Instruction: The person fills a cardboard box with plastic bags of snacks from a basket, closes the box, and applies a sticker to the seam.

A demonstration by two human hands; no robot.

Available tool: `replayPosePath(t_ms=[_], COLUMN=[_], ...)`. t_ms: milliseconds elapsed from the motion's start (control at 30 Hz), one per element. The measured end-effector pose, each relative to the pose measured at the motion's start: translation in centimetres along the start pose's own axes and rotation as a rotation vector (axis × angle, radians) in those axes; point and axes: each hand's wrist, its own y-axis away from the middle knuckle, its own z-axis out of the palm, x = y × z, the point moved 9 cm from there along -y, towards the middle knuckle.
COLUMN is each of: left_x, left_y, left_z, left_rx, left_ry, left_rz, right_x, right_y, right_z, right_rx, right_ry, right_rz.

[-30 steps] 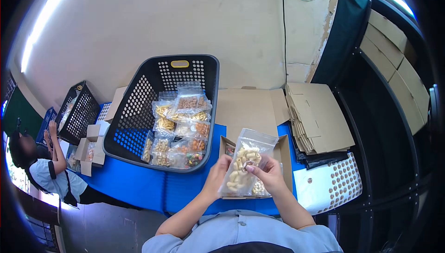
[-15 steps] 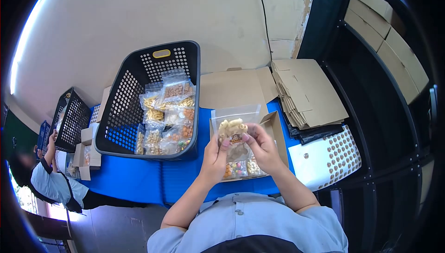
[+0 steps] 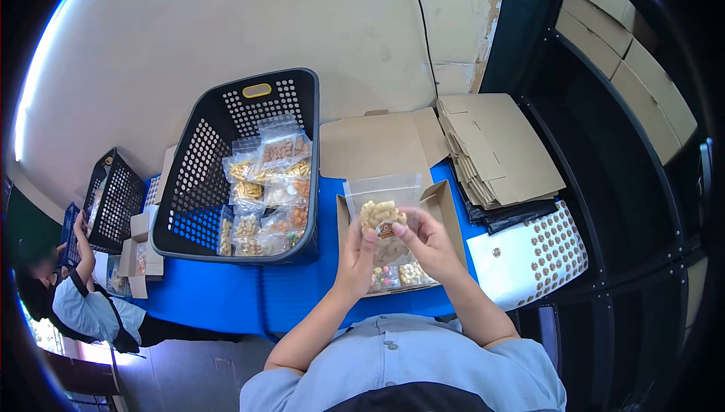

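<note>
The blue tabletop [image 3: 219, 291] stretches along the wall. On it, left of the open cardboard box, stands a tilted black basket [image 3: 198, 174]; the open box [image 3: 447, 219] sits by the near edge. Flattened cartons [image 3: 506, 144] are stacked toward the far right corner, with a sticker sheet [image 3: 521, 261] at the near right corner. Above the box, a clear bag of pale curled snacks [image 3: 377, 214] is clamped by the left hand [image 3: 355, 257] and right hand [image 3: 432, 247], thumbs in front. Filled packets [image 3: 276, 185] line the basket's right side. Smallest is the round label [image 3: 386, 230] on the bag, beside the right thumb.
</note>
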Motion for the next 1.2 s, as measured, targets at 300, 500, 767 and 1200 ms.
replayPosePath(t_ms=[300,500,767,1200], left_x=[-0.8,-0.7,-3.0,-3.1], left_y=[0.1,0.6,1.3,0.2], left_z=[-0.9,-0.2,-1.3,-2.6], left_rx=[-0.012,-0.084,-0.083,-0.099], left_ry=[-0.159,-0.299,-0.14,-0.464], left_rz=[0.032,0.038,-0.07,-0.065], right_x=[0.4,0.5,0.5,5.1], right_y=[-0.4,-0.4,-0.6,-1.1], right_z=[0.6,0.1,0.9,-1.8], right_rx=[-0.021,0.001,-0.106,-0.019], right_ry=[-0.111,-0.075,0.229,0.043], right_rz=[0.044,0.076,-0.035,0.084])
